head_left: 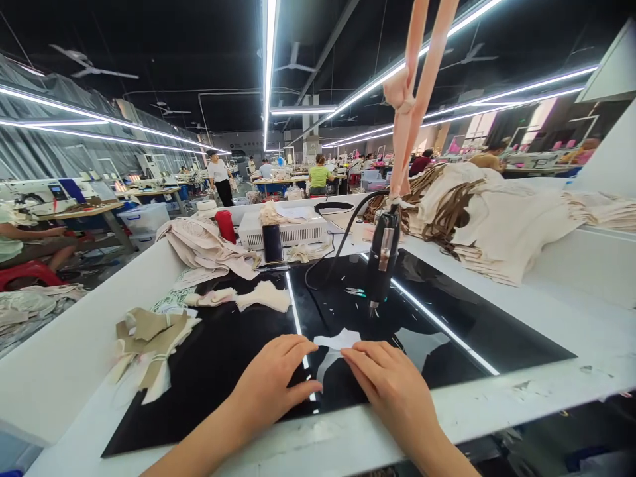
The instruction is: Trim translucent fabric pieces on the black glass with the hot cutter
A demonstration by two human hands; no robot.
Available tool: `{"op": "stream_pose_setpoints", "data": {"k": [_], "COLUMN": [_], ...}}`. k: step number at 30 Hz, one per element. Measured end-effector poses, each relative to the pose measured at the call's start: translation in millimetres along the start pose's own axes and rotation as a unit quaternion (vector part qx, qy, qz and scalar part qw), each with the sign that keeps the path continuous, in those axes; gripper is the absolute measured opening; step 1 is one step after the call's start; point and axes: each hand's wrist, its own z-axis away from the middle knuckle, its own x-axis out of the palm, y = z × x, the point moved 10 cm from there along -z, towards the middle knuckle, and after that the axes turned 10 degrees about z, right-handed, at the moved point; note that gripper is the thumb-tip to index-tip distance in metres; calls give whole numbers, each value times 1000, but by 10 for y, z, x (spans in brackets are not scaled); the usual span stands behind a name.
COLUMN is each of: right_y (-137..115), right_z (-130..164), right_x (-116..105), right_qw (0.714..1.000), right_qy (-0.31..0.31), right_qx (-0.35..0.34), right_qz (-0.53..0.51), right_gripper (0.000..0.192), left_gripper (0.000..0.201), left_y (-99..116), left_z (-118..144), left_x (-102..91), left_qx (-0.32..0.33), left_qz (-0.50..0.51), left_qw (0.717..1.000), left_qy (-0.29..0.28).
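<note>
A small white fabric piece point(338, 339) with curved edges lies on the glossy black board point(238, 371). At its left end is my left hand point(278, 374), thumb and index finger spread apart, fingertips close to the edge; whether they touch it is unclear. My right hand point(390, 381) has thumb and fingertips together at the piece's lower right edge, pinching it. Just beyond the piece, a black hot air gun point(382, 258) hangs nozzle down from knotted pink straps point(405, 126). Green-handled thread snips point(356, 291) lie beside the gun.
Cream fabric parts point(263, 296) and a tan-and-cream bundle point(152, 334) are on the left. A phone point(273, 242) leans against a white box point(303, 228). Fabric stacks point(511, 218) fill the right back. White walls border the table; people sit at sewing machines beyond. A black cable curves behind the gun.
</note>
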Motion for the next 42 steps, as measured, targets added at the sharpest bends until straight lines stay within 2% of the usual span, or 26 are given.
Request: {"op": "stream_pose_setpoints", "data": {"k": [3, 6, 9, 14, 16, 19, 22, 26, 31, 36, 39, 42], "right_y": [-198, -361, -456, -591, -631, -654, -654, -666, -605, -374, -178, -33], "right_z": [-38, -63, -59, 1, 27, 48, 51, 41, 34, 116, 182, 198], "right_x": [-75, -131, -107, 75, 143, 218, 249, 256, 165, 69, 142, 299], "right_qw": [998, 994, 991, 989, 987, 986, 985, 984, 984, 992, 996, 996], "right_qy": [20, 41, 49, 28, 19, 2, -17, -42, -39, -25, -35, -73], "right_qx": [-32, -62, -80, -109, -117, -118, -110, -105, -101, -85, -55, -33], "right_qz": [-52, -82, -92, -98, -104, -119, -130, -136, -139, -94, -56, -33], "right_gripper": [29, 25, 25, 31, 34, 31, 24, 28, 30, 26, 28, 33], "left_gripper": [48, 29, 12, 18, 18, 6, 19, 17, 18, 19, 21, 22], "left_y": [107, 120, 68, 96, 105, 50, -3, -40, -109, -155, -171, -188], "left_z": [-14, -5, 41, 244, 354, 466, 499, 469, 467, 509, 519, 523], "left_x": [89, 118, 66, -12, -24, -69, -145, -216, -189, -214, -227, -221], "left_qx": [-8, -19, -20, 63, 86, 61, 13, -24, -27, -11, -6, -1], "left_qz": [21, 24, -16, -135, -151, -109, -44, -12, -48, -80, -94, -106], "left_qw": [1000, 999, 1000, 989, 985, 992, 998, 999, 998, 996, 995, 994], "left_qy": [-16, -15, -2, 2, -4, -25, -41, -31, -27, -33, -32, -26]}}
